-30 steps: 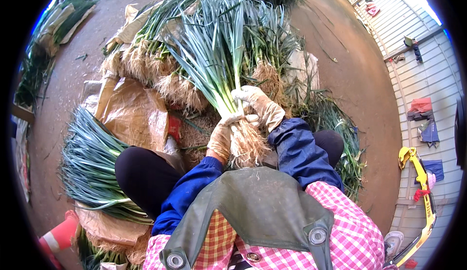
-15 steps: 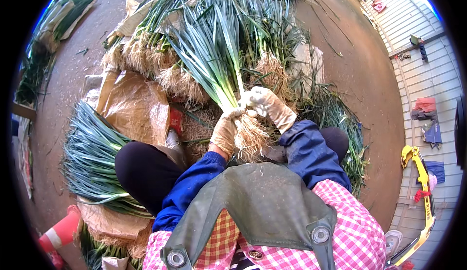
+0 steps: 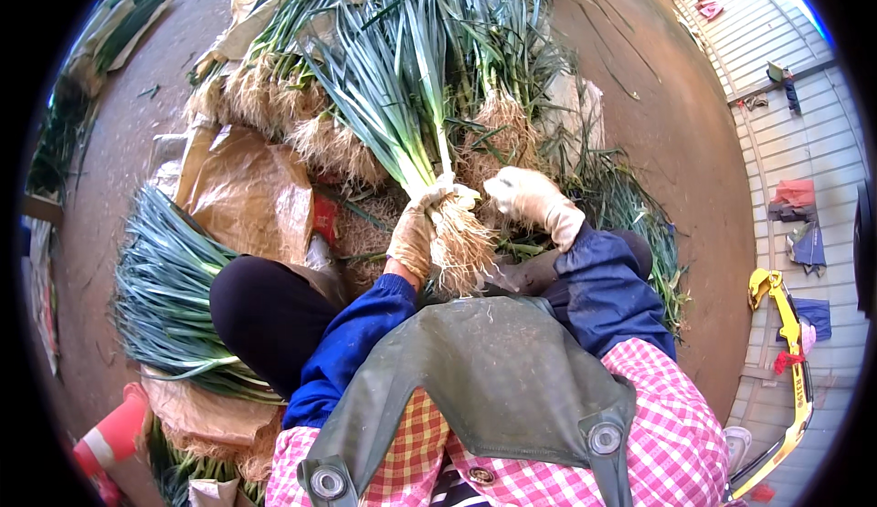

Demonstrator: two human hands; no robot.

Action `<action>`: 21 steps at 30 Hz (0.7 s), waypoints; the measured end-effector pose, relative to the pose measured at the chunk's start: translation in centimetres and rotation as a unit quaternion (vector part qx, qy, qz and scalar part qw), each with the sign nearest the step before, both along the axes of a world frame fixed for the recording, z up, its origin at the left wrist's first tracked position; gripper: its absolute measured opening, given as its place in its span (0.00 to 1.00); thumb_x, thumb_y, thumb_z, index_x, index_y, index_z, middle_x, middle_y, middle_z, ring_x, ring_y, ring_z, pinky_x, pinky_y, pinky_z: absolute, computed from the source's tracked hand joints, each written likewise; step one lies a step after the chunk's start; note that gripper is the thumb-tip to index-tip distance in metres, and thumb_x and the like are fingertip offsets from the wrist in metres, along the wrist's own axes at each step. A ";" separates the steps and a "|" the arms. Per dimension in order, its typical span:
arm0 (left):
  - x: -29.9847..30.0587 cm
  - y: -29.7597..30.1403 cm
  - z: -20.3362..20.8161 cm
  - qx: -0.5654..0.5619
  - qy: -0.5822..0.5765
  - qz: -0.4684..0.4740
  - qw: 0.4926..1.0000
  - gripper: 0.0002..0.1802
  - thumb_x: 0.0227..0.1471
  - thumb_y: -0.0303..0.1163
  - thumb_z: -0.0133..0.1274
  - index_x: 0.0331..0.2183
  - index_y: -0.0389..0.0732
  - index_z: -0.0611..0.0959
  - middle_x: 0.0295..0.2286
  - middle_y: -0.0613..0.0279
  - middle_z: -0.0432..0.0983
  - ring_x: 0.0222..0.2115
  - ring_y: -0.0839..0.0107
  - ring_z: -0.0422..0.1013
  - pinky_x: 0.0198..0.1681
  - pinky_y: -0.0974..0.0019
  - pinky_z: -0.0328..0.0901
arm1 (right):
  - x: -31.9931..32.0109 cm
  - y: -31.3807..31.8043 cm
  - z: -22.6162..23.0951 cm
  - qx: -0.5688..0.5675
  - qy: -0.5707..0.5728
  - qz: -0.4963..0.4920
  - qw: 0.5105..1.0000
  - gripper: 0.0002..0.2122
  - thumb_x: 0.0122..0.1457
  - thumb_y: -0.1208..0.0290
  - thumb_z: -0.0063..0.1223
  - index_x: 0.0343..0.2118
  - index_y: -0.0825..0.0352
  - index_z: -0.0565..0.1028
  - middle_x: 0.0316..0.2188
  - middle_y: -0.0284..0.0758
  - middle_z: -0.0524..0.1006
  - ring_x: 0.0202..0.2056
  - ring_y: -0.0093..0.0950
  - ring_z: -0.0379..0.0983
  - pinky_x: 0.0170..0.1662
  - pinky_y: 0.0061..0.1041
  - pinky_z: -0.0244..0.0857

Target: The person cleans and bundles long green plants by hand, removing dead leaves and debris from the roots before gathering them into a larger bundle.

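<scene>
My gloved left hand (image 3: 413,237) is closed round the pale lower stems of a bunch of green onions (image 3: 416,151). Their long green leaves point away from me, and a tangle of stringy roots (image 3: 461,242) hangs out on the near side of the fist. Just to the right, my gloved right hand (image 3: 530,198) is apart from the bunch, its fingers curled in. Whatever those fingers may hold is hidden. Beyond both hands lies a heap of untrimmed green onions (image 3: 502,123) with roots toward me.
Left of my knee, more green onions (image 3: 174,288) lie stacked on tan sacking (image 3: 210,411). A crumpled tan sack (image 3: 247,196) is spread at mid-left. Loose leaves (image 3: 630,215) are piled at right. An orange cone (image 3: 114,429) lies at lower left; a ribbed wall (image 3: 804,151) stands far right.
My right hand has drawn away from the bunch, to the right, with its fingers curled. The left hand keeps its grip on the green onions and has shifted only slightly.
</scene>
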State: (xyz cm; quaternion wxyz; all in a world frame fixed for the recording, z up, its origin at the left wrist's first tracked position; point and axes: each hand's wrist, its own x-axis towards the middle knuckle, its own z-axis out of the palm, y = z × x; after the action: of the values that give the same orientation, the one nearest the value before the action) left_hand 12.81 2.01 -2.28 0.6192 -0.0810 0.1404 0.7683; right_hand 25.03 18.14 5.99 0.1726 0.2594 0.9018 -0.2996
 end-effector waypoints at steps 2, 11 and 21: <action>0.5 0.2 -0.1 0.022 -0.046 0.014 0.999 0.20 0.54 0.28 0.48 0.49 0.32 0.70 0.33 0.51 0.76 0.32 0.59 0.74 0.41 0.58 0.71 | -2.3 -0.4 0.9 -0.399 0.058 -0.267 0.876 0.10 0.59 0.61 0.52 0.38 0.60 0.76 0.26 0.29 0.75 0.27 0.18 0.67 0.28 0.15 0.64; 0.3 -0.6 0.4 -0.073 0.092 0.022 0.993 0.15 0.51 0.28 0.54 0.41 0.30 0.78 0.34 0.57 0.78 0.34 0.68 0.75 0.38 0.67 0.71 | -3.6 -5.0 -0.9 0.069 0.095 0.061 0.991 0.11 0.58 0.65 0.44 0.40 0.58 0.76 0.31 0.40 0.79 0.32 0.39 0.76 0.34 0.34 0.68; -0.3 -0.6 -1.7 -0.025 0.114 -0.032 0.993 0.20 0.48 0.27 0.52 0.44 0.29 0.77 0.38 0.52 0.77 0.39 0.66 0.74 0.47 0.67 0.68 | -3.9 -6.8 -0.1 0.189 0.060 0.170 0.965 0.11 0.55 0.72 0.44 0.40 0.60 0.77 0.32 0.41 0.78 0.29 0.36 0.77 0.29 0.33 0.70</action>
State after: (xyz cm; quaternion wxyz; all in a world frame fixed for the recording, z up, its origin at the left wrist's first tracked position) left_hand 12.50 1.41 -4.01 0.6208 -0.0033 0.2319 0.7489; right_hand 21.09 11.31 5.90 0.1143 0.1120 0.9815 -0.1051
